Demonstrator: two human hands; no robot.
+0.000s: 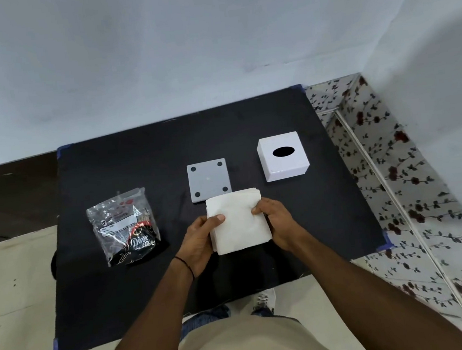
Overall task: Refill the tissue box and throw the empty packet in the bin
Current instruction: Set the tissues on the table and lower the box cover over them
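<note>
A white stack of tissues (238,222) is held over the middle of the black table (109,299). My left hand (201,241) grips its left edge with the thumb on top, and my right hand (274,215) grips its right edge. The white cube tissue box (283,156) with a dark oval slot stands at the right rear, apart from my hands. Its grey base plate (209,180) with dark round feet lies flat just beyond the tissues. The crumpled clear plastic packet (123,226) lies at the left of the table.
A pale wall (184,52) runs behind the table. To the right is a surface with a red floral pattern (411,185). Beige floor (18,322) lies to the left and front. No bin is in view.
</note>
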